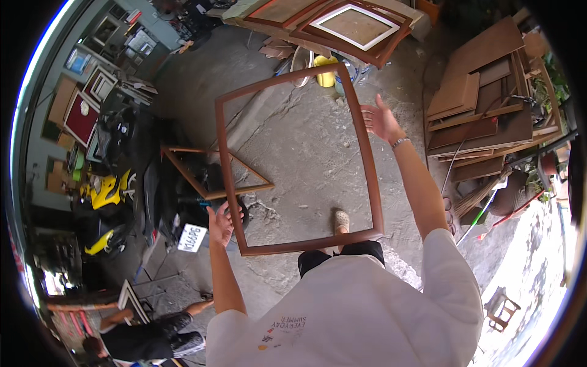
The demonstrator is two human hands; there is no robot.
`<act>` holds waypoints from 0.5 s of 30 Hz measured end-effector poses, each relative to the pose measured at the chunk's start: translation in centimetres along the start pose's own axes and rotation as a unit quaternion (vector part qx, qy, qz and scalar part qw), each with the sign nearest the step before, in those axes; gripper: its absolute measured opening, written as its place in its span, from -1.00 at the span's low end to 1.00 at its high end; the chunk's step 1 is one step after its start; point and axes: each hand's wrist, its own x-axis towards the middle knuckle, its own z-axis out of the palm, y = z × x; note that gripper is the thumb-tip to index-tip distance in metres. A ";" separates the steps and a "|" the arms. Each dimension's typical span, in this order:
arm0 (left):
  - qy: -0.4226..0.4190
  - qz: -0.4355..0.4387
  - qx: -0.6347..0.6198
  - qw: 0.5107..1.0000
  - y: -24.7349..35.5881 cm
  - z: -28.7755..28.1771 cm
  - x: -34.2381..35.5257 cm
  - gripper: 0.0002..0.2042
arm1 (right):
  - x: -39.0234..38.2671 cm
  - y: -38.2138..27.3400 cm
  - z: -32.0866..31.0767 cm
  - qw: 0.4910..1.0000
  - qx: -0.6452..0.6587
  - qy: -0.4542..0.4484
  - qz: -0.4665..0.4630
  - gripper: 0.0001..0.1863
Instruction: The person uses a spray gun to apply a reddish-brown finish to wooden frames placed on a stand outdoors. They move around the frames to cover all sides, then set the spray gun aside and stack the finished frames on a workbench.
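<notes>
A large, empty brown wooden frame (pixel 371 183) hangs in front of me above the concrete floor, slightly tilted. My left hand (pixel 222 226) bears on its left bar near the lower corner, with some fingertips hidden behind the wood. My right hand (pixel 382 122) is at the upper part of the right bar, thumb raised and fingers reaching behind the bar. Between them the two hands hold the frame up. Through its opening I see the floor and my shoe (pixel 341 219). A thinner wooden frame (pixel 244 192) stands behind its left bar.
Frames, one white (pixel 345 46), lie on a table ahead, with a yellow bucket (pixel 326 73) below. Wooden boards (pixel 455 101) lean at right, near a stool (pixel 502 311). A yellow-and-black motorbike (pixel 107 189) stands left. Another person (pixel 140 336) is at lower left.
</notes>
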 end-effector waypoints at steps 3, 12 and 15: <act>0.025 -0.009 0.004 1.000 5.3 -1.2 7.5 -0.14 | 10.5 -1.1 0.1 1.000 0.024 0.000 0.006 -0.04; 0.037 -0.014 0.018 0.999 20.5 -4.4 32.1 -0.13 | 38.0 -6.7 2.7 0.998 0.057 0.015 0.001 -0.06; 0.055 -0.015 0.046 0.997 25.8 -4.9 39.9 -0.10 | 45.4 -8.1 4.1 0.990 0.139 -0.008 -0.028 -0.07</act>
